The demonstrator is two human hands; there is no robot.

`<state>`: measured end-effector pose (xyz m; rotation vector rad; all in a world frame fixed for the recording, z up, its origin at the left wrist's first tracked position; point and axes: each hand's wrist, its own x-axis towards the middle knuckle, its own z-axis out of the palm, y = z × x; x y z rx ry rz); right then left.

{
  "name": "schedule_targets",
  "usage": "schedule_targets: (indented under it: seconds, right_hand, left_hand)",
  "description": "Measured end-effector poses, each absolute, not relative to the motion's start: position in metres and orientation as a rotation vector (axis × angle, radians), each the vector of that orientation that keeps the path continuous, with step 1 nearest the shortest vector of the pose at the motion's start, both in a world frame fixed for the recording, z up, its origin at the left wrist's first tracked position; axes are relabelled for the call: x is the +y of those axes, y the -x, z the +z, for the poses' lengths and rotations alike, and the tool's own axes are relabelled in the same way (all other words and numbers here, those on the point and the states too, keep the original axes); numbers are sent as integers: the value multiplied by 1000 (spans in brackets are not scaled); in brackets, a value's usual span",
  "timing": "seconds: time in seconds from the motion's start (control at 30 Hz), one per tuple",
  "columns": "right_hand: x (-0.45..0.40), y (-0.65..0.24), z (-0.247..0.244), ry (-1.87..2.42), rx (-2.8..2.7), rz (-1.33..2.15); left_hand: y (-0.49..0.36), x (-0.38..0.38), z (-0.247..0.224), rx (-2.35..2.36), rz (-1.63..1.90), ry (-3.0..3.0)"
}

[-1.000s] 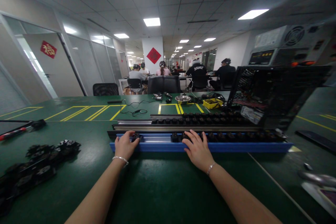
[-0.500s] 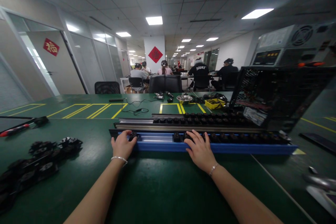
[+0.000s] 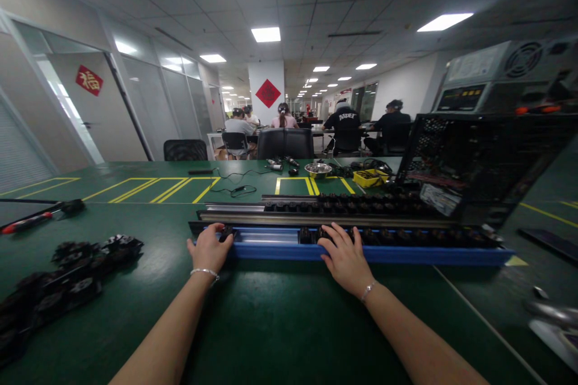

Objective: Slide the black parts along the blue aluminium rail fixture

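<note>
Blue rail [image 3: 275,251] runs beneath curled left hand [image 3: 209,251], flatter right hand [image 3: 345,257].

Dim overall | bright ceiling panels [image 3: 266,35] | tabletop [image 3: 266,295] sheen | edges stretched

Left arm [image 3: 167,325] and right arm [image 3: 406,326] stretched forward, left grip [image 3: 208,251] curled, right grip [image 3: 345,257] palm down, fingers [image 3: 331,233] spread
</note>
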<state>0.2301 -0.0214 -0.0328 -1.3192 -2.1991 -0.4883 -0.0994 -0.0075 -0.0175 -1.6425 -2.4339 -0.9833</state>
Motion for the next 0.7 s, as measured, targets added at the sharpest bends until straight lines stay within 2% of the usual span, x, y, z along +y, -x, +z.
schedule_targets:
  seconds: [0.7]
  right_hand:
    - [-22,-230,-32,1323,-2205,-512]
  left_hand:
    - [108,-7,-17,-2413,-967,1567]
